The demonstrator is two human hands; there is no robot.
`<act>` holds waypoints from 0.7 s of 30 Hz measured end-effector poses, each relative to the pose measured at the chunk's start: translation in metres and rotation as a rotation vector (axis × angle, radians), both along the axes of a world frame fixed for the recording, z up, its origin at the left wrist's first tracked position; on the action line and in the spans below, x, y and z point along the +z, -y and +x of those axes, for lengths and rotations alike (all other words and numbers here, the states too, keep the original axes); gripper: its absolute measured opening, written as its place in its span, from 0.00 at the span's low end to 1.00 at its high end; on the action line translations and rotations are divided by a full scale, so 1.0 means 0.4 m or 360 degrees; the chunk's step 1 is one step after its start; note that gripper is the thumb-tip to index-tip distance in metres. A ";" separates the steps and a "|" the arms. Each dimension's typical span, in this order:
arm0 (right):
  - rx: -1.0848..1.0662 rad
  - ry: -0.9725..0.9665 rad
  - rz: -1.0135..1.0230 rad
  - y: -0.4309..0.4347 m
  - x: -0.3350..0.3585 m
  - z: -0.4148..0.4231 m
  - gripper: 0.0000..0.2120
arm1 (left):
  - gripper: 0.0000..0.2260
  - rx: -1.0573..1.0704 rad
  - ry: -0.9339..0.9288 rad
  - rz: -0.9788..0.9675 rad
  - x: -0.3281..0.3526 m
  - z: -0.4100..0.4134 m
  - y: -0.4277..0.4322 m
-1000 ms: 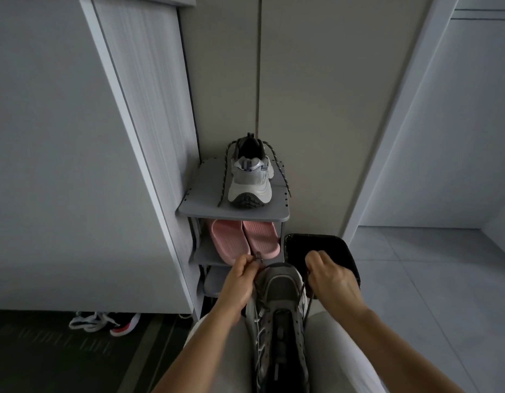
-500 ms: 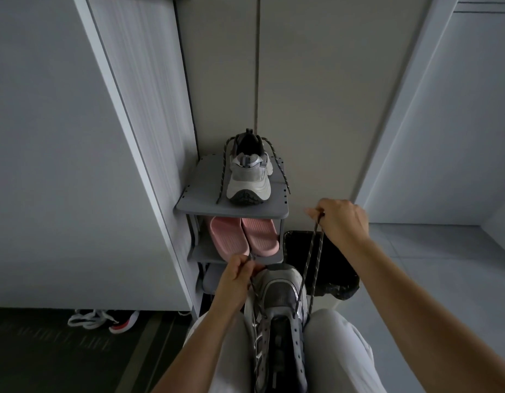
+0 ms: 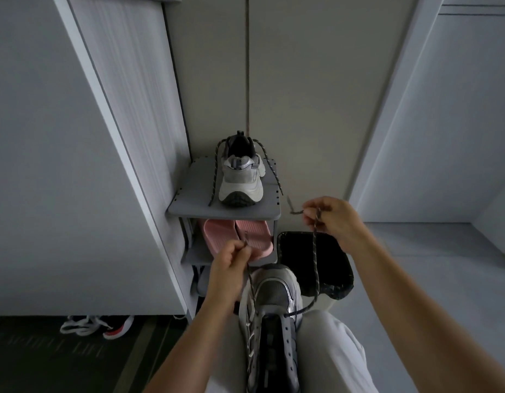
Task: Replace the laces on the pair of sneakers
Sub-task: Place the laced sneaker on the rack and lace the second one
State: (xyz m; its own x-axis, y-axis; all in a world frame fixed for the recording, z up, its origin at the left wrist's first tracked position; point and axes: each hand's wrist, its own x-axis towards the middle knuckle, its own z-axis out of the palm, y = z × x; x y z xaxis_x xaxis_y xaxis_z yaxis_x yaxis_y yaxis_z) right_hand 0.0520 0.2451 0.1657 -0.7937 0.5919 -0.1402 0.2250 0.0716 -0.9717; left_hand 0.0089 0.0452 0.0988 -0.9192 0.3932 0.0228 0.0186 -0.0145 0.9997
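A grey sneaker (image 3: 274, 313) lies between my knees, toe pointing away from me. A dark speckled lace (image 3: 316, 262) runs from its lowest right eyelet up to my right hand (image 3: 335, 222), which pinches it with the lace end sticking out to the left. My left hand (image 3: 231, 268) pinches the other end of the lace just left of the toe. The second grey sneaker (image 3: 241, 181) stands on the top of the shoe rack (image 3: 189, 194), heel towards me, with a dark lace hanging loose on both sides.
Pink slippers (image 3: 237, 235) lie on the rack's middle shelf. A black-lined bin (image 3: 333, 270) stands right of the rack. White cabinet panel at left, with other shoes (image 3: 96, 326) under it. Tiled floor opens to the right.
My right hand rose from the toe up and to the right, drawing the lace through the eyelet. The lace end now shows past its fingers. My left hand stayed beside the toe.
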 end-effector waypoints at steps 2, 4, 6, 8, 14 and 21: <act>0.0008 -0.0068 -0.0170 0.006 -0.012 0.013 0.07 | 0.07 0.0070 0.0018 0.0072 0.009 -0.012 0.014; 0.0003 -0.0110 -0.0302 0.011 -0.025 0.014 0.07 | 0.05 0.0108 0.0065 0.0160 0.020 -0.029 0.032; 0.0010 -0.0137 -0.0378 0.018 -0.035 0.011 0.09 | 0.04 0.0101 0.0048 0.0170 0.037 -0.049 0.045; 0.0033 -0.0159 -0.0410 0.025 -0.039 0.001 0.09 | 0.05 0.0073 0.0015 0.0123 0.052 -0.067 0.046; 0.0152 -0.0207 -0.0760 0.047 -0.027 -0.036 0.15 | 0.06 -0.0032 0.0169 -0.0099 0.101 -0.138 0.002; 0.0204 -0.0140 -0.0647 0.062 -0.023 -0.062 0.11 | 0.06 -0.0129 0.0000 -0.0517 0.116 -0.202 -0.049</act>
